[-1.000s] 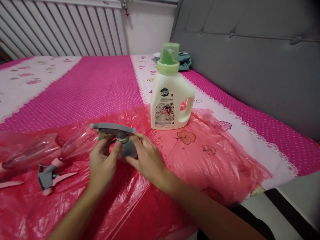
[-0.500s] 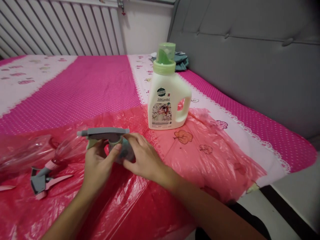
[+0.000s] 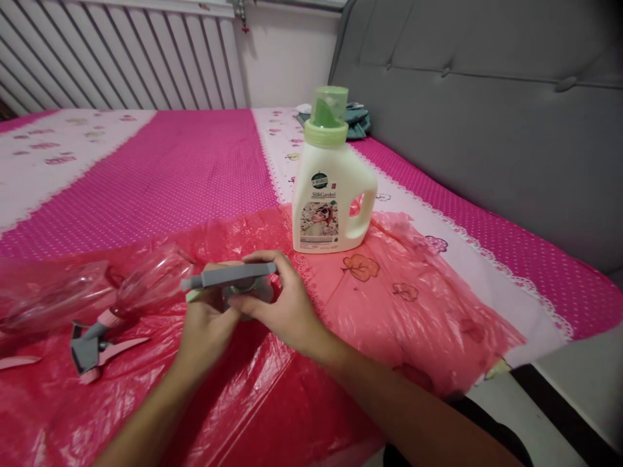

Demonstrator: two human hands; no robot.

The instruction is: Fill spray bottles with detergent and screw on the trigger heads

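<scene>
1. Head view, the hands: the left hand (image 3: 209, 321) and the right hand (image 3: 287, 311) meet over the red plastic sheet (image 3: 272, 389) which covers the near part of the bed (image 3: 185, 168). Together they hold a grey trigger spray head (image 3: 228, 277), just above the sheet, with its nozzle pointing to the person's left.
2. The fingers (image 3: 282, 272) of the right hand curl over the back end of the spray head and clamp it. The left hand closes on it from below, near the pale green trigger. What hangs under the head is mostly hidden, so I cannot tell its shape.
3. How it handles, as I judge: the head looks like hard, smooth plastic, light and stiff. The thin trigger and the nozzle tip seem the weak parts. The thick middle body and the round collar look like the safer places to take hold of.
4. Around it: a clear bottle (image 3: 150, 282) with a pink and grey trigger (image 3: 92, 344) lies on its side, just to the left of the hands. A white detergent jug (image 3: 331, 194) with a green cap stands upright behind, well apart from them. The sheet looks glossy, so things may slide on it.
</scene>
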